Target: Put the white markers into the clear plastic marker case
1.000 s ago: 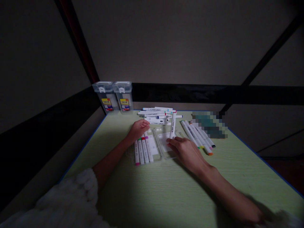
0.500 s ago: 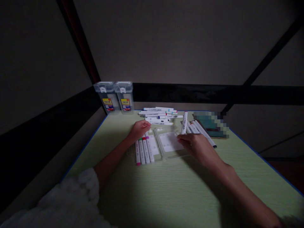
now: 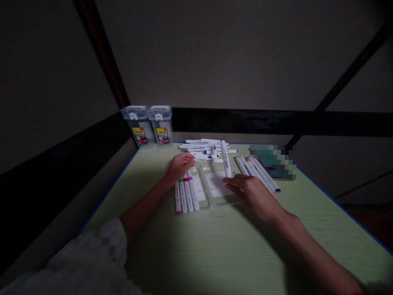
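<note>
My right hand (image 3: 253, 192) pinches a white marker (image 3: 225, 157) by its near end, the pen pointing away over the clear lid half of an open plastic case (image 3: 219, 188). My left hand (image 3: 179, 166) rests curled on the far end of the case's other half, just above three markers (image 3: 186, 196) with pink, green and red caps lying in it. I cannot make out anything inside its fingers.
A loose pile of white markers (image 3: 202, 148) lies behind the case. A row of several markers (image 3: 256, 172) lies right of it, next to a dark green booklet (image 3: 273, 164). Two closed clear marker boxes (image 3: 150, 125) stand at the table's far left corner.
My right hand swung right to the row of markers with one pen, then came back left holding a marker over the case lid. My left hand stayed put.
</note>
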`<move>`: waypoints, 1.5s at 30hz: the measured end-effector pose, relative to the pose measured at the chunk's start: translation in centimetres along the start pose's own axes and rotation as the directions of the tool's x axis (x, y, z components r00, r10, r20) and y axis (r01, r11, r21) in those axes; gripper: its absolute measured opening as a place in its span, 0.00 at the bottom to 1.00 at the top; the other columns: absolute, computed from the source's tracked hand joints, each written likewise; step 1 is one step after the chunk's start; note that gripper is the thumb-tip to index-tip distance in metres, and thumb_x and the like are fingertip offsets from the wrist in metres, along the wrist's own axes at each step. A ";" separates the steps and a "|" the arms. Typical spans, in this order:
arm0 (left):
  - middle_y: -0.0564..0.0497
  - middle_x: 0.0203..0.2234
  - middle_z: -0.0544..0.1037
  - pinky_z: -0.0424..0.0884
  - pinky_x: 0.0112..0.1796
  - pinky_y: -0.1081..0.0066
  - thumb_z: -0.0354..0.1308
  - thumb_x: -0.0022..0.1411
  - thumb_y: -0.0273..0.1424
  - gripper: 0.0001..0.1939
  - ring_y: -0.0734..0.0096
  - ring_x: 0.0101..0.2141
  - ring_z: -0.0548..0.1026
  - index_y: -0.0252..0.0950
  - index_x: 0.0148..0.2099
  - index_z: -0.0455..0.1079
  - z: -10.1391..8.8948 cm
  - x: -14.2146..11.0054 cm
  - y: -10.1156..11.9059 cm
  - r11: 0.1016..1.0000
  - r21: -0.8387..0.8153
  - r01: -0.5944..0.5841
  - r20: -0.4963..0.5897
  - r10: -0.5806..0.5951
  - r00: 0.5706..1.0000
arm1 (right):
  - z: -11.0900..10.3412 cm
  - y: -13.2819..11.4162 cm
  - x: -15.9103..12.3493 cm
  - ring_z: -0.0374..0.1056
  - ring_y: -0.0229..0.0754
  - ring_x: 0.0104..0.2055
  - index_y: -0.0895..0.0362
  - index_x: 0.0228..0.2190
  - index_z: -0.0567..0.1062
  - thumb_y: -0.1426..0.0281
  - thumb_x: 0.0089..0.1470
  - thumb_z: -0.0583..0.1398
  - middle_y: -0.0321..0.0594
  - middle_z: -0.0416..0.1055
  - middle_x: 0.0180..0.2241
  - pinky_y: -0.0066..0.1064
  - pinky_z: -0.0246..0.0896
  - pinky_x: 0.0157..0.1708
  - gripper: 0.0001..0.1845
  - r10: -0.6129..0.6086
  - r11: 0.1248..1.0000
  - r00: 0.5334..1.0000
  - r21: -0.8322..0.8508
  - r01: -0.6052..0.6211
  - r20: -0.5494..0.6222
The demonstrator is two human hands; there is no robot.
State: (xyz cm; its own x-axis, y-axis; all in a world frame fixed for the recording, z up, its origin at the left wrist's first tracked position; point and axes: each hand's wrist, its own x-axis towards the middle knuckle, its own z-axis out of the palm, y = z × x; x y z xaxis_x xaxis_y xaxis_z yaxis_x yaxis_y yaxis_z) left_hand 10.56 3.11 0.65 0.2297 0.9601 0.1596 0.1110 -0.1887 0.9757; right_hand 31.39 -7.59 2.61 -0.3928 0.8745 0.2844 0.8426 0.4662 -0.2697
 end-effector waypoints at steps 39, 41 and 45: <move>0.55 0.18 0.70 0.56 0.20 0.77 0.59 0.45 0.34 0.11 0.80 0.19 0.65 0.33 0.31 0.66 0.0 -0.1 1.1 0.995 -0.103 -0.018 -0.108 0.006 0.994 | 1.0 -2.5 -0.2 0.64 0.39 0.27 0.63 0.42 0.68 0.71 0.56 0.46 0.42 0.68 0.26 0.32 0.59 0.28 0.16 -0.240 0.969 0.953 -0.099 0.224 -0.187; 0.55 0.18 0.71 0.57 0.20 0.77 0.59 0.45 0.35 0.12 0.79 0.19 0.66 0.33 0.31 0.66 0.0 -0.1 1.1 0.995 -0.098 -0.011 -0.119 -0.001 0.993 | 1.0 -2.4 -0.3 0.64 0.39 0.27 0.63 0.42 0.68 0.72 0.55 0.47 0.42 0.68 0.26 0.32 0.59 0.29 0.16 -0.219 0.975 0.954 -0.081 0.207 -0.206; 0.55 0.18 0.71 0.58 0.22 0.76 0.59 0.45 0.35 0.12 0.78 0.19 0.67 0.32 0.31 0.67 0.0 -0.1 1.1 0.996 -0.087 -0.008 -0.134 -0.004 0.991 | 0.9 -2.5 -0.3 0.64 0.40 0.28 0.65 0.41 0.68 0.72 0.55 0.47 0.44 0.69 0.27 0.32 0.60 0.29 0.16 -0.193 0.981 0.955 -0.053 0.185 -0.225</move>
State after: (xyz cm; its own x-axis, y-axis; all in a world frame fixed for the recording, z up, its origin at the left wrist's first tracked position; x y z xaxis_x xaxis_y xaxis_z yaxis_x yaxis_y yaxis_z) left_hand 10.69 2.77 1.71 0.0973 0.9798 0.1748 0.0245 -0.1780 0.9837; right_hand 29.04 -8.93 2.34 -0.4547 0.7156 0.5302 0.7737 0.6123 -0.1628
